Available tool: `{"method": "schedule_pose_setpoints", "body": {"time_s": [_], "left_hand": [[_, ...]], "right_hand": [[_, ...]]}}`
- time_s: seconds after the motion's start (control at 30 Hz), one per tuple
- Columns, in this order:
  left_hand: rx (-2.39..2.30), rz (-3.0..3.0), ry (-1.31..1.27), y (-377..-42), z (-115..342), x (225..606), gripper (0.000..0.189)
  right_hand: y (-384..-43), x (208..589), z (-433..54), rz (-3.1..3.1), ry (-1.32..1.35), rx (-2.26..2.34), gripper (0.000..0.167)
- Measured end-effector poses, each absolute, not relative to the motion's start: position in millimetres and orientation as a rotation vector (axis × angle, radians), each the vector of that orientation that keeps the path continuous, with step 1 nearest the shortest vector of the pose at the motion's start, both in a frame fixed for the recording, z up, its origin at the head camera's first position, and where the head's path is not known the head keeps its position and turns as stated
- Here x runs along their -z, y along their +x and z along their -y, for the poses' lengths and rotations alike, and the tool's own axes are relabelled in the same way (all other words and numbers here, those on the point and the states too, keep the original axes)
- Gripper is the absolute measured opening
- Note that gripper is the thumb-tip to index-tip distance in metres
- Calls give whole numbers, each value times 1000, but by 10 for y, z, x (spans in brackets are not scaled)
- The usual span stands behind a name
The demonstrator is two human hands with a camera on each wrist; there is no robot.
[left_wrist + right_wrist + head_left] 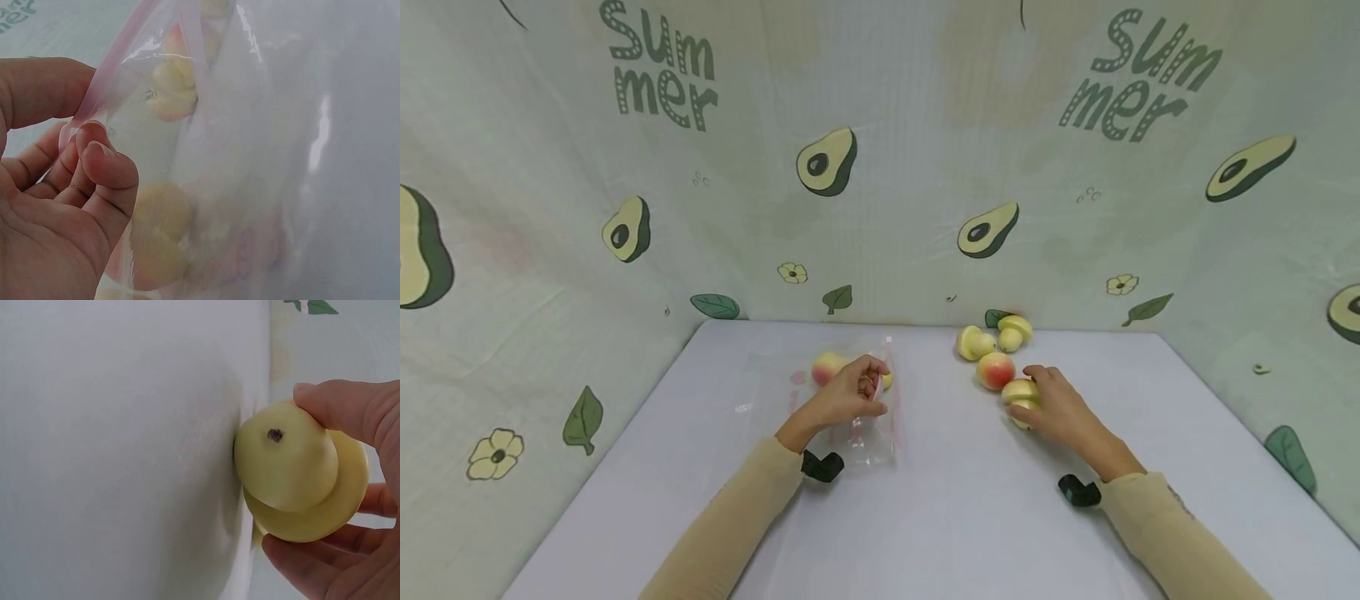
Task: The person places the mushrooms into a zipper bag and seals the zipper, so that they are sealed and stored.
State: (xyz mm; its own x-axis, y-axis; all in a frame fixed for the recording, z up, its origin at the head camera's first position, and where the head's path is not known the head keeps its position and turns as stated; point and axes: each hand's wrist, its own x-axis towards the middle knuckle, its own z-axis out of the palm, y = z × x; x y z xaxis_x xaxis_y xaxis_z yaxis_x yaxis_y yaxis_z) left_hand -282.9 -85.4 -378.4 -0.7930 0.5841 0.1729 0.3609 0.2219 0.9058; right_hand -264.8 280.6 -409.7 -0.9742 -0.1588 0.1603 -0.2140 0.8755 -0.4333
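My left hand pinches the pink-edged mouth of a clear zip bag on the left of the table. In the left wrist view the thumb and curled fingers hold the pink strip of that bag. A yellow-and-red peach lies in the bag, and another yellow item is partly hidden by the hand. My right hand grips a pale yellow mushroom-shaped piece, thumb on one side and fingers on the other. The piece is at the table surface; its round end with a dark spot faces the right wrist camera.
Beyond the right hand lie a yellow-and-red peach and two more mushroom-shaped pieces, one on the left and one by the back edge. A printed cloth hangs behind the white table.
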Motion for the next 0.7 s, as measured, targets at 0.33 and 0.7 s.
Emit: {"method": "schedule_pose_setpoints", "body": {"time_s": [0.33, 0.7], "left_hand": [[-1598, -2278, 863, -3027, 857, 3997, 52], [-1601, -2292, 854, -3031, 852, 4053, 54]], "right_hand": [[-2651, 4095, -2781, 2887, 254, -754, 64], [-2637, 4104, -2807, 2896, 354, -691, 60]]}}
